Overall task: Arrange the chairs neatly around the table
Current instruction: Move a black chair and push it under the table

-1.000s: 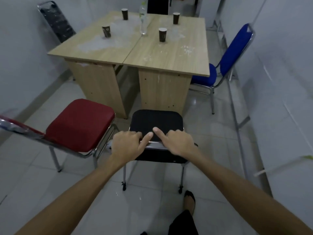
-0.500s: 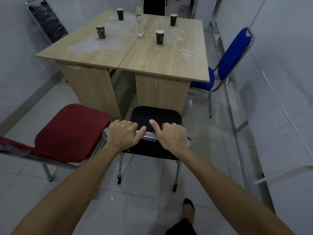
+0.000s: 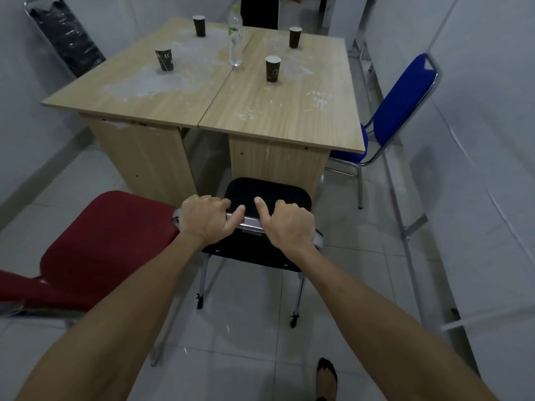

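Observation:
A black chair [image 3: 267, 191] stands in front of me, its seat facing the near side of the wooden table [image 3: 278, 111]. My left hand [image 3: 207, 219] and my right hand [image 3: 289, 225] both grip the chrome top bar of its backrest, thumbs pointing inward. A red chair [image 3: 104, 247] sits close on the left, its seat almost touching the black chair's frame. A blue chair [image 3: 402, 105] stands at the table's right side, its seat partly under the top. Another black chair [image 3: 259, 11] shows at the far side.
Several dark paper cups [image 3: 273, 68] and a clear water bottle [image 3: 235, 36] stand on the table. A folded black chair [image 3: 65, 39] leans on the left wall. White walls run close along both sides. My foot [image 3: 327, 374] is on the tiled floor.
The black chair has slid forward toward the table with both hands on its backrest. I have stepped closer, so the table looks larger.

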